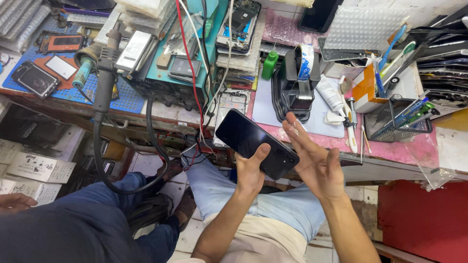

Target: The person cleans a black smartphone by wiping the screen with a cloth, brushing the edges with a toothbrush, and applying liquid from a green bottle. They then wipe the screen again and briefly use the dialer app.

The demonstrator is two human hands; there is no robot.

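Note:
My left hand (251, 171) grips a black smartphone (253, 141) from below, thumb across its lower edge; the phone is tilted with its dark glossy side up, held above my lap. My right hand (314, 158) is beside the phone's right end, palm open, fingers spread and stretched upward, with a thin clear film (296, 127) at the fingertips. Both hands hover in front of the edge of a cluttered workbench (390, 148) covered in pink.
On the bench stand a black clamp stand (296, 80), a green bottle (269, 65), a mesh tool holder (396, 122), opened phones (239, 22) and a teal power unit (170, 73) with red and black wires. Another person's blue-trousered leg (97, 214) and hand (14, 202) are at left.

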